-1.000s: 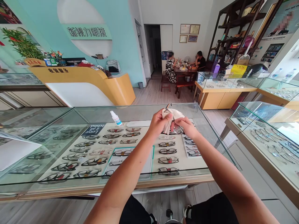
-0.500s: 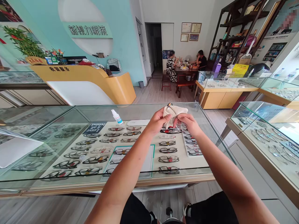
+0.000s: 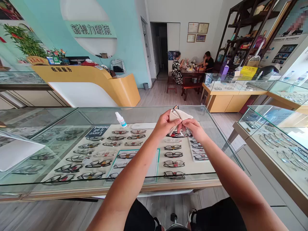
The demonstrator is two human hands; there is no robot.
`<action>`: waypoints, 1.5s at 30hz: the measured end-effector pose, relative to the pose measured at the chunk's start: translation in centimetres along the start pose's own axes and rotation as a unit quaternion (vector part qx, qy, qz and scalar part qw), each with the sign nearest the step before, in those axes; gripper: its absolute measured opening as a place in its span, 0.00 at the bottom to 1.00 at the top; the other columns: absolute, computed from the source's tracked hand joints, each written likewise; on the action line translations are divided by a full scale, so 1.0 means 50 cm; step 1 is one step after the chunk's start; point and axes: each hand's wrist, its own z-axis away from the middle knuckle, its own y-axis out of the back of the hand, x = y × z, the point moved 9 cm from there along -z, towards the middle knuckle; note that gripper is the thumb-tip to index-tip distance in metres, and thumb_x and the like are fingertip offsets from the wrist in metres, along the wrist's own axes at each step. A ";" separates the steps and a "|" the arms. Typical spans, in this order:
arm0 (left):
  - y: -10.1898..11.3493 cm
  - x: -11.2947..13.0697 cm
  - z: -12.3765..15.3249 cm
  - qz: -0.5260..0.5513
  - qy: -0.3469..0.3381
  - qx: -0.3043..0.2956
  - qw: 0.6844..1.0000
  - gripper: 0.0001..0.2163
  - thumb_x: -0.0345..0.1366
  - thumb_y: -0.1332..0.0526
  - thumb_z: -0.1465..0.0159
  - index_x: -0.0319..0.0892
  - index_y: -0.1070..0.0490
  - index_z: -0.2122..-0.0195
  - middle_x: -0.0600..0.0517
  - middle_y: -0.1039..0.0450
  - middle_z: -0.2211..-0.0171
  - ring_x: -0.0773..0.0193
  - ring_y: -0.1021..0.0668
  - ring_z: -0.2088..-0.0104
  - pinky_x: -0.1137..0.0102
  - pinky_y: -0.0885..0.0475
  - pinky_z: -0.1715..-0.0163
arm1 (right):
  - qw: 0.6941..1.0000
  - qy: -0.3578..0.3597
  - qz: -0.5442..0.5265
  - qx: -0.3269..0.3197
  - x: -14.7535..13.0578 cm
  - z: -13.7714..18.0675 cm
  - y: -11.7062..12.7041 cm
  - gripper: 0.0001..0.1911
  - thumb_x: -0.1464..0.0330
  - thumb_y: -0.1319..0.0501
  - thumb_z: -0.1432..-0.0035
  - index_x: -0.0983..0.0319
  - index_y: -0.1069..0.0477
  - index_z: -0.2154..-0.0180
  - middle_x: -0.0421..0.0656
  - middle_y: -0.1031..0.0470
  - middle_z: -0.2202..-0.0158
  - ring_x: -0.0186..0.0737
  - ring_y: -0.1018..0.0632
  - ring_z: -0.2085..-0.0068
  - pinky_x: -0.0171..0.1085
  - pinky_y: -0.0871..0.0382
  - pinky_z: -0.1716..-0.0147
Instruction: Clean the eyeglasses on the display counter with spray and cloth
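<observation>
Above the glass counter, both my hands are closed around a cream cloth and a pair of glasses. My left hand (image 3: 166, 123) pinches the left side of the cloth (image 3: 184, 115), its thumb pointing inward. From the right, my right hand (image 3: 193, 126) presses its fingertips against the cloth, close to the left thumb. A dark piece of the glasses (image 3: 176, 108) sticks out at the top of the cloth; most of the frame is hidden by cloth and fingers. A white spray bottle (image 3: 121, 120) with a blue label stands on the counter, left of my hands.
Rows of eyeglasses (image 3: 173, 154) lie inside the glass display counter (image 3: 72, 119) below my arms. A white panel (image 3: 19, 150) sits at the left. More display cases (image 3: 276, 134) stand at the right. Two people sit at a far table (image 3: 192, 73).
My hands have drawn closer together, thumbs almost meeting. The cloth and glasses have turned, with more of the dark frame showing at the top.
</observation>
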 end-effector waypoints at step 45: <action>-0.025 -0.015 0.021 -0.123 0.060 0.036 0.990 0.39 0.79 0.33 0.40 0.43 0.15 0.59 0.54 0.27 0.75 0.60 0.25 0.69 0.66 0.29 0.65 | 0.991 0.087 -0.024 0.095 -0.006 0.002 0.059 0.23 0.43 0.35 0.24 0.49 0.09 0.50 0.43 0.22 0.31 0.54 0.25 0.27 0.53 0.35 0.22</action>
